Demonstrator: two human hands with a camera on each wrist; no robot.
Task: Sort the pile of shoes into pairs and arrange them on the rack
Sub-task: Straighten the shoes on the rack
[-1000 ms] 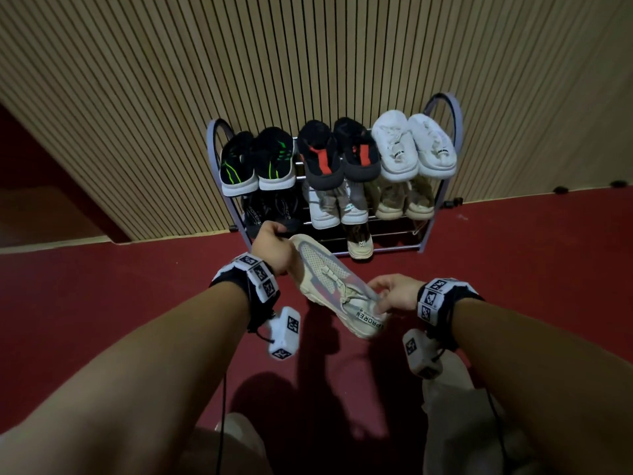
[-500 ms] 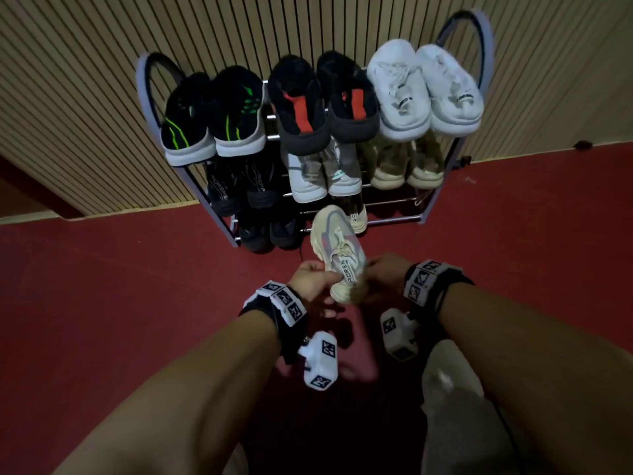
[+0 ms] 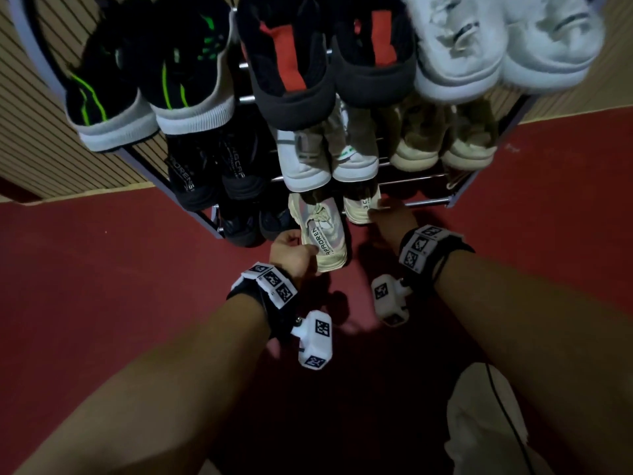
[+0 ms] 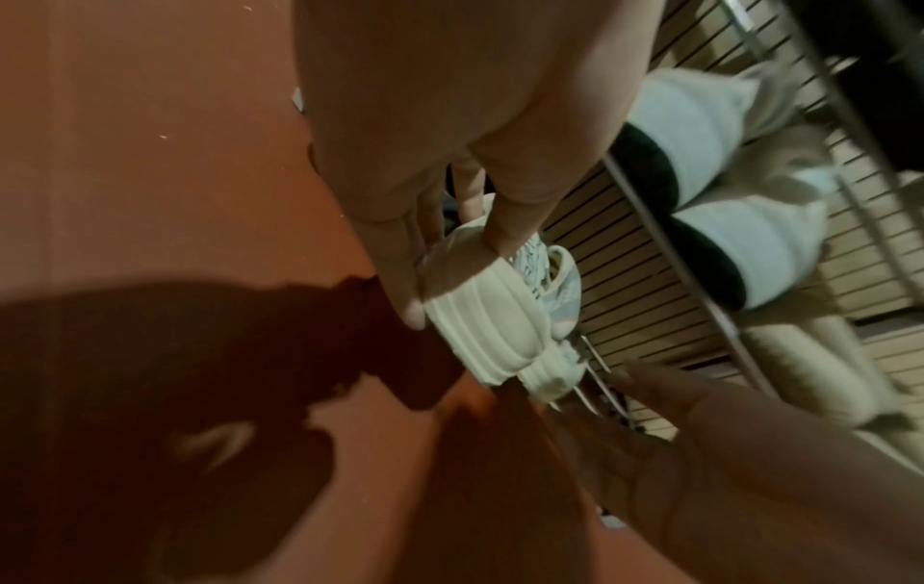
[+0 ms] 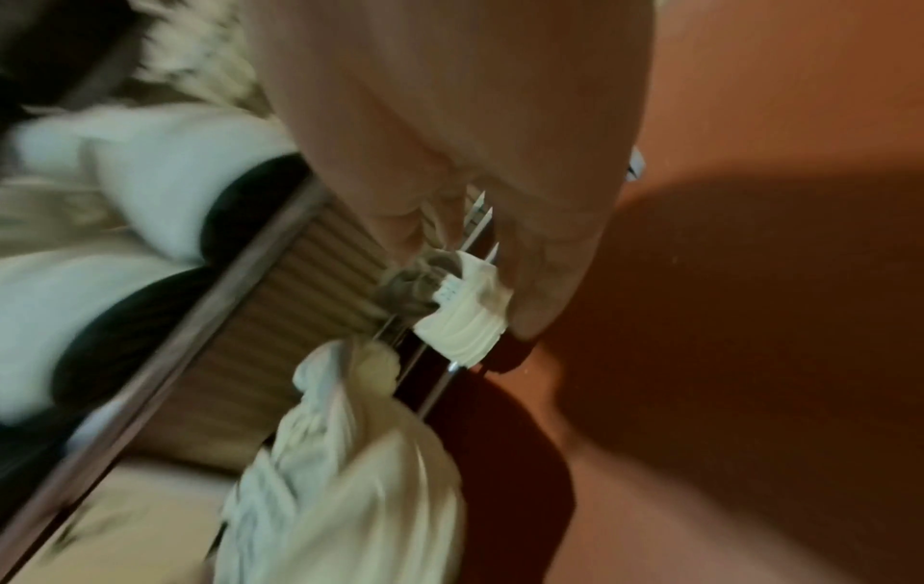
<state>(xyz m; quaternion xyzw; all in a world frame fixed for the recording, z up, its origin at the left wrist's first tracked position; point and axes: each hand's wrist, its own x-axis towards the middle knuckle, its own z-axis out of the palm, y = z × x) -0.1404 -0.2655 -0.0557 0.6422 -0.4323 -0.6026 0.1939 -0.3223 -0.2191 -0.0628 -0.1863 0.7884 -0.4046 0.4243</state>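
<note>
My left hand (image 3: 291, 252) grips the heel of a beige sneaker (image 3: 322, 234), whose toe points into the bottom tier of the shoe rack (image 3: 424, 201). In the left wrist view my fingers (image 4: 405, 284) and thumb clamp its ribbed heel (image 4: 480, 316). My right hand (image 3: 387, 222) reaches to the matching beige sneaker (image 3: 359, 209) on the bottom tier. In the right wrist view my thumb (image 5: 540, 300) and fingers lie on either side of that sneaker's heel (image 5: 460, 320).
Pairs fill the rack: black-and-green (image 3: 150, 80), black-and-red (image 3: 322, 56) and white (image 3: 496, 46) on top, black (image 3: 212, 166), grey-white (image 3: 325, 156) and tan (image 3: 442, 138) below, and dark shoes (image 3: 250, 224) bottom left. Red floor (image 3: 102, 286) and slatted wall surround it.
My left hand carried the beige sneaker forward and down to the bottom tier. My right hand let go of it and moved to the matching sneaker. My head came closer to the rack.
</note>
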